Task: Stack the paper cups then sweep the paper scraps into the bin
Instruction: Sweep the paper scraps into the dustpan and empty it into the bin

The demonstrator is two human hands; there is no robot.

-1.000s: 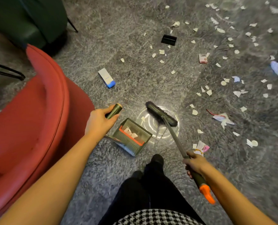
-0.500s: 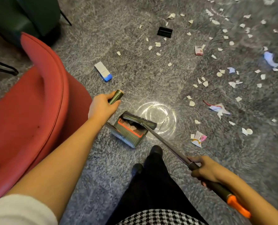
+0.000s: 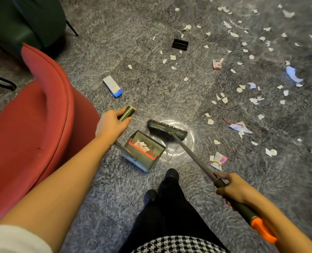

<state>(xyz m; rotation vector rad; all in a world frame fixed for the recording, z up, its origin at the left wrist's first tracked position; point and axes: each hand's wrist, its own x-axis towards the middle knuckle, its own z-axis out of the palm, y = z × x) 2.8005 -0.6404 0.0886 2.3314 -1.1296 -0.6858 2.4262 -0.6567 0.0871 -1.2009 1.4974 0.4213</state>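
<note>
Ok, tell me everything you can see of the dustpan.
The dustpan is a dark green, boxy pan, plastic by its look, with an orange toothed strip inside and a ribbed pale near edge. It sits on the grey carpet. White paper scraps lie in it. The left hand grips its handle; the broom head is close beyond.

The red chair (image 3: 33,128) and dark green chair (image 3: 24,21) run off the left and top edges. The left hand (image 3: 111,125), gripping, covers much of the dustpan (image 3: 144,152) handle. The right hand (image 3: 231,190) wraps and hides part of the broom (image 3: 167,130) shaft. The far paper scraps (image 3: 288,14) at upper right are blurred.
</note>
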